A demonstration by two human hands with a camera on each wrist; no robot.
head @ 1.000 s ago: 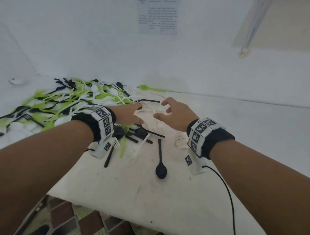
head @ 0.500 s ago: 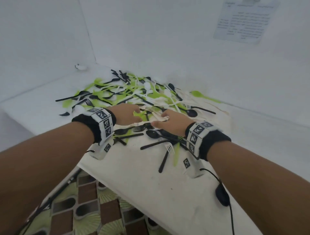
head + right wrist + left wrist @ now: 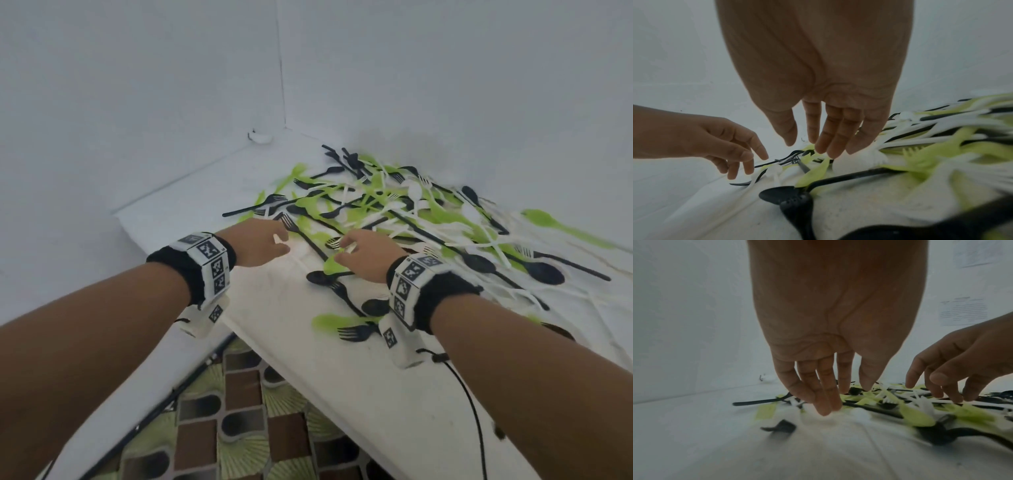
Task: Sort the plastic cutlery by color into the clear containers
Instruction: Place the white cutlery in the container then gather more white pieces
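Observation:
A heap of green, black and white plastic cutlery (image 3: pixel 394 212) lies on the white cloth-covered table (image 3: pixel 342 370). My left hand (image 3: pixel 274 240) hovers at the heap's near-left edge, fingers straight and pointing down, the fingertips (image 3: pixel 825 408) touching a white piece (image 3: pixel 859 413) on the cloth. My right hand (image 3: pixel 346 248) hovers just to its right over a green spoon (image 3: pixel 813 173) and a black spoon (image 3: pixel 789 196), fingers relaxed and holding nothing. No clear containers show in any view.
White walls meet in a corner (image 3: pixel 282 102) behind the heap. The table's near edge (image 3: pixel 274 349) runs diagonally, with patterned floor (image 3: pixel 239 428) below it. A black cable (image 3: pixel 476 411) trails from my right wrist across the cloth.
The view has swung left, and both hands have shifted to the heap's left part. The white fork that both hands held half a second ago is no longer in them.

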